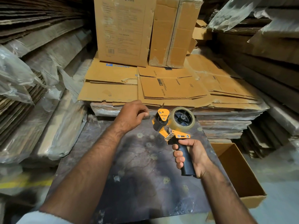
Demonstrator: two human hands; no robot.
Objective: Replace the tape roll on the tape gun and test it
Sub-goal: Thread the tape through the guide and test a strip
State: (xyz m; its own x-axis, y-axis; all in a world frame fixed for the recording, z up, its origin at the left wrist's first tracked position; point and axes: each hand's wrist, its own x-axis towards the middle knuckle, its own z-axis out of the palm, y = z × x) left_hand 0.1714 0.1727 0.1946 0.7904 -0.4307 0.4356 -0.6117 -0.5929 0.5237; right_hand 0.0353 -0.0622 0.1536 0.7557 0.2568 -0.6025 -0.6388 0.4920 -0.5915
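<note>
Above the dark, stained table (142, 159), your right hand (192, 157) gripped the black handle of the tape gun (171, 125), 4 fingers (178, 154) curled tight around it, the clear tape roll (182, 119) seated on its hub above your knuckles. Your left hand (132, 114) hovered just left of the gun's front end, fingers curled in; you pinched something there, though what could not be told.

Warehouse: stacked flattened cartons (169, 88)
</note>
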